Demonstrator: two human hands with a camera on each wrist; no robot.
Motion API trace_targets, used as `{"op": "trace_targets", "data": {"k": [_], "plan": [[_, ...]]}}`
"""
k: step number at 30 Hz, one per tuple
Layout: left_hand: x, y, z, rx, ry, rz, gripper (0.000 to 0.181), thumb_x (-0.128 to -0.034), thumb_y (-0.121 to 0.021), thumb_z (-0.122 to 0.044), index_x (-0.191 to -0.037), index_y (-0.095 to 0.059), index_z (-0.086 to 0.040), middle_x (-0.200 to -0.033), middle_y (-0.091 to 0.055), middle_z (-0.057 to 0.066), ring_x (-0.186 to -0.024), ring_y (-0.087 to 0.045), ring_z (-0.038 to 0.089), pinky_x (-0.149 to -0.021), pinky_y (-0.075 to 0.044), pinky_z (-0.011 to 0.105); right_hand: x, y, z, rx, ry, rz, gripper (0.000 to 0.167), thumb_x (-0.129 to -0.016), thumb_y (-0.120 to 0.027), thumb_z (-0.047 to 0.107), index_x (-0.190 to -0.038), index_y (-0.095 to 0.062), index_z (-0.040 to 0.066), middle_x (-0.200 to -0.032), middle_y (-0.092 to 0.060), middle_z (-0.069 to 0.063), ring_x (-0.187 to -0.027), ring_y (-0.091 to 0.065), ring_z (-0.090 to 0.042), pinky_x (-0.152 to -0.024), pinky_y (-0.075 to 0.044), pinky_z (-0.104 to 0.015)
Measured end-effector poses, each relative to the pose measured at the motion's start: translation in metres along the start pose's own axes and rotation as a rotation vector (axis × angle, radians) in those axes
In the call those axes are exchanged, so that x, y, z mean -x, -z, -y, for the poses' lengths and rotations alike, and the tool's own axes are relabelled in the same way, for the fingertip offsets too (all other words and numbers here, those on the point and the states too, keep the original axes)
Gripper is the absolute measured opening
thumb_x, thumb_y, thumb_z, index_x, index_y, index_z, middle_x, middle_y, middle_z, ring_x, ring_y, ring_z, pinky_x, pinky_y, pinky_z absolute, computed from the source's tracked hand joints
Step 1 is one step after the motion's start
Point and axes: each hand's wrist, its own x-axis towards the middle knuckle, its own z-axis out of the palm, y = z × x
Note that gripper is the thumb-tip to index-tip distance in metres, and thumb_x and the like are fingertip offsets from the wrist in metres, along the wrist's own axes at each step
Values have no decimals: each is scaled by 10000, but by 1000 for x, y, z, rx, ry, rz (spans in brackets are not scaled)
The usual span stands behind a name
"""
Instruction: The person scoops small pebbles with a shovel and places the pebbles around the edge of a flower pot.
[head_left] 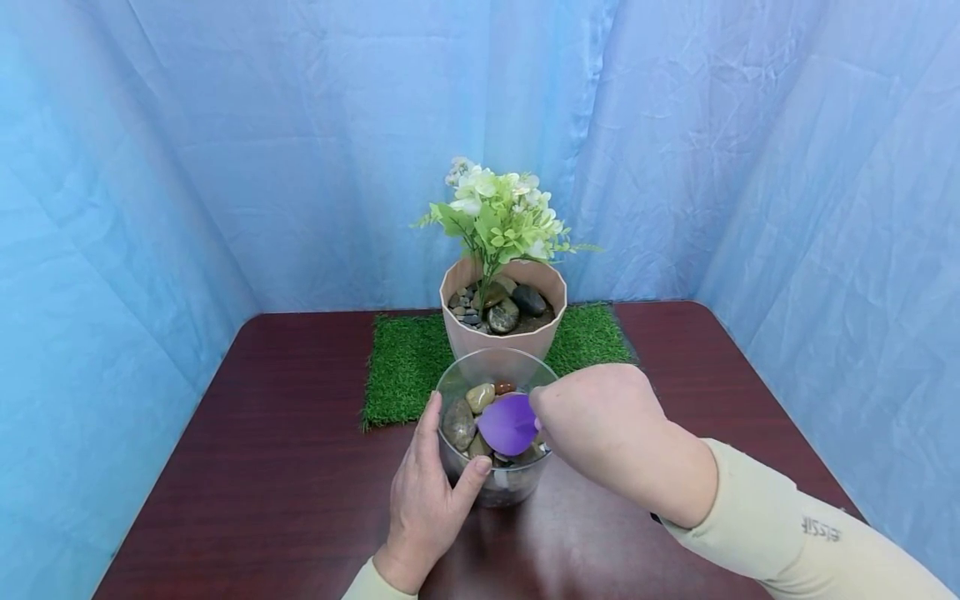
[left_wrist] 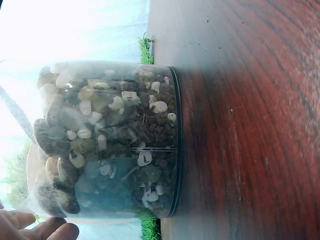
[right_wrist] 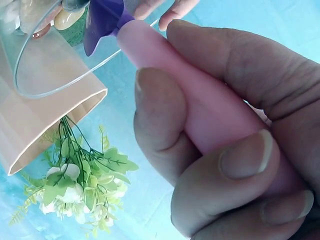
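A small trowel with a purple blade (head_left: pixel 508 425) and a pink handle (right_wrist: pixel 200 100) is in my right hand (head_left: pixel 603 425), whose fingers and thumb grip the handle. The blade lies over the stones inside the mouth of a clear round container (head_left: pixel 517 482). Brown soil, small white pebbles (left_wrist: pixel 159 107) and larger smooth stones (head_left: pixel 459 423) show through the container's wall. Against its left and front sides rests my left hand (head_left: pixel 429 492), thumb and index finger fairly straight and spread at the rim. Only some of its fingertips (left_wrist: pixel 65 231) appear in the left wrist view.
Right behind the container stands a pale pink pot (head_left: pixel 502 343) with stones and an upright plant (head_left: pixel 498 212) with white flowers. Green artificial turf (head_left: pixel 405 367) lies under the pot on the dark red table (head_left: pixel 285 450). Blue curtains (head_left: pixel 337 150) hang around the table's back and sides.
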Motion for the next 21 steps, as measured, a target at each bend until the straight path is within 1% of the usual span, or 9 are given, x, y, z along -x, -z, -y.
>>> {"op": "trace_targets", "data": {"k": [6, 10, 12, 15, 21], "plan": [[0, 0, 0, -3, 1, 0, 935, -910, -757, -454, -1659, -288, -149, -1657, -413, 70, -1458, -487, 260, -1086, -489, 506, -2, -7, 4, 32, 16, -65, 547, -768, -844, 184, -518, -361, 238, -439, -274, 82, -382, -315, -104, -308, -324, -361], [0, -2, 2, -9, -10, -11, 917, -923, -741, -467, -1655, -297, -140, -1651, -421, 82, -1449, -499, 278, -1068, -500, 520, -3, -10, 5, 47, 23, -98, 529, -759, -798, 103, -510, -350, 235, -451, -254, 87, -393, -297, -86, -308, -318, -346], [0, -2, 2, -11, -12, -14, 913, -924, -742, -462, -1654, -298, -139, -1650, -422, 84, -1447, -501, 282, -1063, -502, 525, -4, -12, 6, 50, 20, -105, 518, -762, -785, 89, -509, -356, 232, -452, -254, 87, -395, -294, -86, -308, -314, -345], [0, -1, 2, -9, -8, -10, 919, -923, -744, -459, -1657, -292, -144, -1655, -414, 78, -1454, -492, 277, -1072, -496, 522, -4, -15, 8, 52, 23, -120, 515, -773, -786, 102, -513, -359, 229, -453, -258, 84, -393, -298, -90, -308, -308, -342], [0, 0, 1, -4, 7, 7, 930, -923, -743, -471, -1662, -279, -149, -1662, -401, 72, -1466, -476, 264, -1090, -486, 513, -1, -24, 7, 38, 43, -174, 508, -778, -828, 192, -543, -379, 230, -465, -236, 84, -386, -284, -94, -309, -279, -334]]}}
